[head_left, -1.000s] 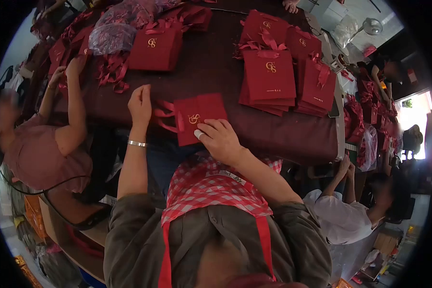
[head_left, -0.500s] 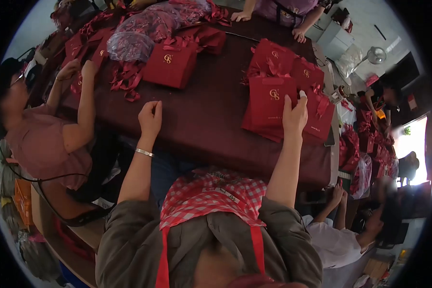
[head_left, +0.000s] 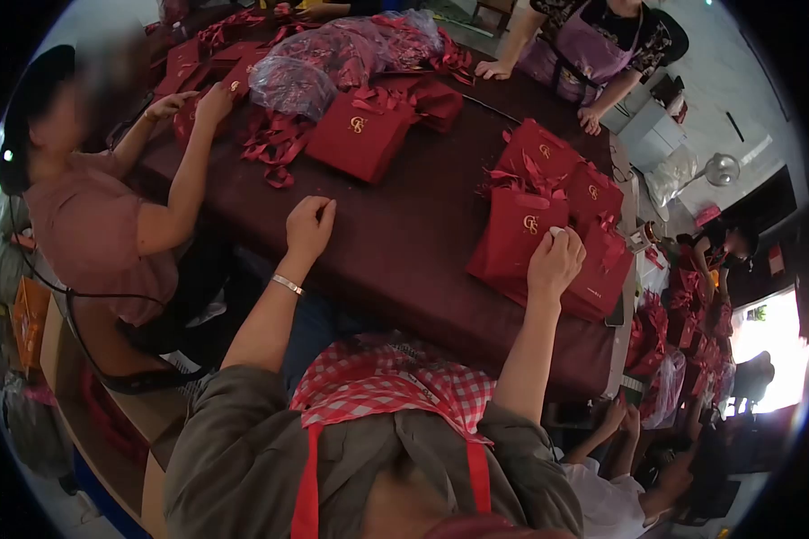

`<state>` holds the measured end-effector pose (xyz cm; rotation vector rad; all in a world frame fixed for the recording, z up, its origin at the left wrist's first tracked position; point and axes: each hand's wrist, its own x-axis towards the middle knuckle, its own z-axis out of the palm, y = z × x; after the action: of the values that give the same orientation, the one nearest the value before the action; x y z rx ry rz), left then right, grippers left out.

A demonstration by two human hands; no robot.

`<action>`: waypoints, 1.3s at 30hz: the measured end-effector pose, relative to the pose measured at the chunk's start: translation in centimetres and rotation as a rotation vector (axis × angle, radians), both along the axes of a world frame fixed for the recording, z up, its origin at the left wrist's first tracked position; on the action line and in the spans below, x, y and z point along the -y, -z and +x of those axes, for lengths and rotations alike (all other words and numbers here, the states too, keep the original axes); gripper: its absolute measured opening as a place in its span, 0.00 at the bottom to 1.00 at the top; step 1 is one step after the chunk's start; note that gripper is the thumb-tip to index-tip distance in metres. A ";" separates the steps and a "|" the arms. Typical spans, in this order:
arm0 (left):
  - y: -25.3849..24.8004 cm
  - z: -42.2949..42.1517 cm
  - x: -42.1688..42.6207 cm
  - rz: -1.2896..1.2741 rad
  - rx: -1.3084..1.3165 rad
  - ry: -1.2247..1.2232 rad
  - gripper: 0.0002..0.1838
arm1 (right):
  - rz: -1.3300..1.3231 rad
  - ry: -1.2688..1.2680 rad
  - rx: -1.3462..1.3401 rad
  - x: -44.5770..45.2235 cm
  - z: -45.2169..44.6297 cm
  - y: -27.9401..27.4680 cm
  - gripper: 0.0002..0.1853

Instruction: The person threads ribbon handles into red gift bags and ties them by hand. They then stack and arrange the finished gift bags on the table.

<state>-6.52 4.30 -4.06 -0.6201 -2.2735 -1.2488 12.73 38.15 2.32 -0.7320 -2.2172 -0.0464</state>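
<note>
My left hand (head_left: 311, 226) is held over the table with its fingers curled in; nothing shows in it. On the right, my right hand (head_left: 555, 260) overlaps the right edge of a red gift bag (head_left: 508, 238) with gold letters and a ribbon. Its fingers are bent together, with a white covering on one fingertip. Whether they grip the bag's edge is hidden. More red gift bags (head_left: 539, 154) lie behind and beside that one. Farther off, beyond my left hand, another red gift bag (head_left: 355, 135) rests on the table.
The table (head_left: 395, 225) has a dark red cover. Clear plastic wrapping (head_left: 288, 85) and loose red ribbons (head_left: 274, 148) lie at the far left. One co-worker (head_left: 99, 225) handles a bag at the left; another (head_left: 593, 54) leans on the far side. More people and bags are at right.
The view has shifted, so the table's contents appear lower and farther right. My right hand's fingers, stretched out over the bag before, are now curled. My left hand remains curled.
</note>
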 end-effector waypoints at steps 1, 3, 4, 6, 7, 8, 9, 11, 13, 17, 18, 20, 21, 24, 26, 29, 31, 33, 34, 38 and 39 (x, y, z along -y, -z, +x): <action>0.0 0.0 0.2 -0.004 0.002 0.001 0.06 | 0.017 -0.028 -0.023 0.1 0.1 0.0 0.08; 0.0 -0.1 0.2 0.009 -0.050 -0.011 0.05 | 0.055 -0.029 -0.037 0.2 0.3 0.1 0.08; -0.3 0.1 0.1 0.001 -0.047 -0.016 0.05 | 0.065 -0.040 -0.067 0.2 0.3 0.3 0.09; -0.5 0.4 0.1 -0.005 -0.010 -0.043 0.05 | 0.078 -0.066 -0.071 0.0 0.5 0.4 0.09; -0.4 0.3 0.1 -0.012 -0.027 -0.039 0.06 | 0.087 -0.067 -0.074 0.1 0.6 0.5 0.09; -0.2 0.2 0.2 -0.021 -0.042 -0.036 0.06 | 0.053 -0.044 -0.033 0.3 0.7 0.4 0.10; -0.1 0.2 0.2 0.001 -0.029 -0.033 0.06 | 0.053 -0.068 -0.030 0.4 0.7 0.5 0.10; 0.1 0.3 0.2 0.006 -0.047 -0.039 0.06 | 0.043 -0.069 -0.001 0.4 0.9 0.6 0.11; -0.3 0.2 0.3 0.014 -0.076 -0.027 0.06 | 0.051 -0.062 0.012 0.6 1.1 0.7 0.12; -0.6 0.5 0.2 -0.009 0.001 -0.036 0.07 | 0.054 -0.110 -0.014 1.4 1.6 0.4 0.13; -0.5 0.5 0.3 -0.019 -0.005 -0.033 0.07 | 0.044 -0.123 -0.016 1.5 1.7 0.4 0.13; -0.4 0.4 0.2 -0.005 -0.005 -0.036 0.07 | 0.071 -0.145 -0.036 1.7 1.8 0.5 0.14; -0.3 0.5 0.2 0.004 -0.006 -0.038 0.06 | 0.094 -0.167 -0.056 1.8 1.9 0.7 0.14; -0.4 0.5 0.2 0.023 0.008 -0.060 0.06 | 0.088 -0.172 -0.040 2.2 2.1 0.7 0.15; -0.6 0.4 0.0 0.011 0.005 -0.041 0.06 | 0.061 -0.195 -0.046 2.2 2.3 1.1 0.16; -0.1 0.1 -0.8 -0.049 -0.021 -0.022 0.09 | 0.084 -0.201 -0.070 2.4 2.7 1.2 0.15; -1.3 0.5 -3.0 -0.038 0.094 0.122 0.19 | 0.059 -0.236 -0.112 3.4 3.1 0.5 0.15; -3.4 0.5 -6.3 -0.215 0.298 0.245 0.31 | 0.045 -0.278 -0.110 4.4 3.6 0.0 0.14; -4.2 0.4 -8.2 -0.256 0.339 0.293 0.34 | 0.034 -0.300 -0.096 4.9 3.9 -0.2 0.13; -1.8 -4.4 -17.4 -0.206 0.551 0.419 0.42 | 0.035 -0.326 -0.076 5.8 5.3 -0.5 0.13; -2.6 -5.3 -18.3 -0.199 0.543 0.429 0.42 | 0.025 -0.336 -0.060 6.0 5.7 -0.6 0.13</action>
<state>-11.83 22.56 -1.46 -0.9767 -2.8392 -1.5468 18.48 32.16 2.90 -0.3353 -2.2484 0.1137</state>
